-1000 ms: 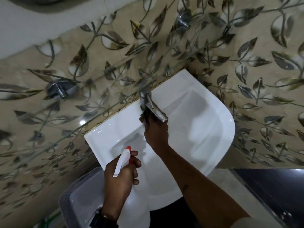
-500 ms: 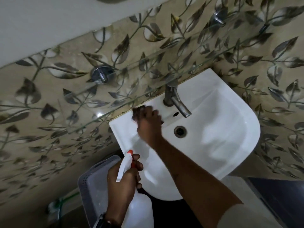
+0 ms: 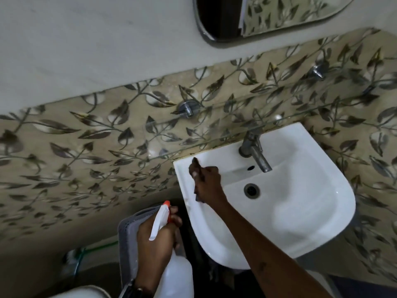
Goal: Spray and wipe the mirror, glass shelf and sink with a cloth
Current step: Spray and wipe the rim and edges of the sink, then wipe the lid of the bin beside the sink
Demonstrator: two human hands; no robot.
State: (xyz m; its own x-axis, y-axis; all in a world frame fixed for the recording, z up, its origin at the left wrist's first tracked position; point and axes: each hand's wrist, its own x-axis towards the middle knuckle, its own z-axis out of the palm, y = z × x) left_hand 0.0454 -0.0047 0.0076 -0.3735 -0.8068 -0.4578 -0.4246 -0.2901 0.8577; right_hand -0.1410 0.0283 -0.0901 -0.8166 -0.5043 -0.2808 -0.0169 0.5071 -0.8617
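Right hand (image 3: 207, 182) shifted to sink (image 3: 300, 222) left rim — cloth (image 3: 196, 166) pressed, basin open

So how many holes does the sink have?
2 that I can see in the sink: the big round drain at the bottom of the bowl, and a small overflow hole just above it, beside the tap's spout. The hand may hide more.

Sink (image 3: 300, 211) white; spray bottle (image 3: 171, 278) white — orange nozzle tip. Wall tiles (image 3: 86, 151) beige with grey-brown leaf pattern; basket (image 3: 126, 244) grey.
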